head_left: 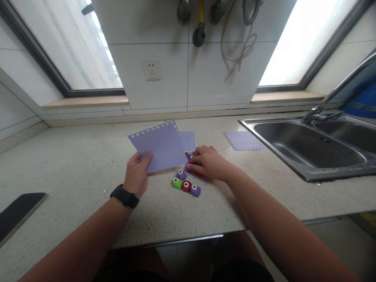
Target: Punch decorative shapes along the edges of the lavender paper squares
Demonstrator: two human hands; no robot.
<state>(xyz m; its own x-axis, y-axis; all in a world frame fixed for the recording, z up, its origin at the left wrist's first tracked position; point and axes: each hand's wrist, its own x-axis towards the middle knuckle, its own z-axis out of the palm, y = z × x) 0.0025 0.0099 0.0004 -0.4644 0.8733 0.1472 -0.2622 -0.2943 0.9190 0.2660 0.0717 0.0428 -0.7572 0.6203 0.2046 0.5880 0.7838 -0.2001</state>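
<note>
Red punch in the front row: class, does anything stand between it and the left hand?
Yes: the green punch sits just left of the red punch, on the side toward the left hand, which holds a sheet.

At twelve o'clock there stands a wall (167, 94) of white tiles, with a power socket (152, 69) toward eleven and a yellow pipe (201, 11) higher up. Two dark-framed windows — the left window (85, 51) at ten o'clock, the right window (302, 43) at two — let in a pale, strong light. The bench (73, 164) is light and speckled; at three o'clock it holds a steel sink (299, 145) with a tap (316, 116) behind.
</note>
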